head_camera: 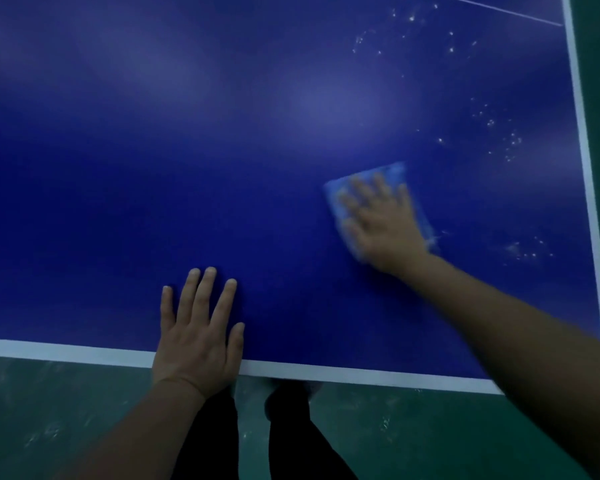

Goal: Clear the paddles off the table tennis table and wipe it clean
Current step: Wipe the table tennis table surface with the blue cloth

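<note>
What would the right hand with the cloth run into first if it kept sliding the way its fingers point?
Only bare table, probably: the right hand, flat on the blue cloth, points up and slightly left. The white specks lie off to its right.

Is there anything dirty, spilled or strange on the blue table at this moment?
Yes. White specks are scattered over the table tennis table near its right edge, beyond and right of the blue cloth under the right hand. They look like droplets or residue. No paddles show.
</note>
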A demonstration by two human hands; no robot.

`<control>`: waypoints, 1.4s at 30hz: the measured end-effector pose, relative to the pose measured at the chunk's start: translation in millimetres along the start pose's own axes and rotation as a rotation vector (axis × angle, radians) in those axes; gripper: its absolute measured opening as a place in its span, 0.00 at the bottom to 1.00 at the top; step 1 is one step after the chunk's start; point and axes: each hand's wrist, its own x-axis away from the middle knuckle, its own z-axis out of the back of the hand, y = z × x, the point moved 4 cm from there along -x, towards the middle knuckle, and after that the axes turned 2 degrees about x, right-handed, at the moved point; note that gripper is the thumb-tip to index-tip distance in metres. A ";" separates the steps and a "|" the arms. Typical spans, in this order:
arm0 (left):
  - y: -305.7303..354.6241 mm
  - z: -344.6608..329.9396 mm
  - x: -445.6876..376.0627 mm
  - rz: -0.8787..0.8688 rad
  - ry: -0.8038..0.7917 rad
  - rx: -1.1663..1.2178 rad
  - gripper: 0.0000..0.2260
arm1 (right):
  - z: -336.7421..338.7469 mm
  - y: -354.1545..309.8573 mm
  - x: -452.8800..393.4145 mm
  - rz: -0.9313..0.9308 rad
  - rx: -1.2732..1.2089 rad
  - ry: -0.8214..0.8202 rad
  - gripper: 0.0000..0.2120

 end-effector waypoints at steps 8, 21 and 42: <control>-1.5 -0.9 -0.4 0.001 0.014 0.000 0.30 | 7.0 64.9 44.4 -0.835 -0.154 -0.016 0.27; 0.4 1.9 1.3 0.010 0.009 -0.014 0.29 | 8.9 105.7 80.9 -0.684 -0.135 -0.094 0.30; 0.2 1.6 0.5 0.036 -0.011 -0.008 0.30 | -0.9 26.5 122.7 -0.968 -0.175 -0.022 0.27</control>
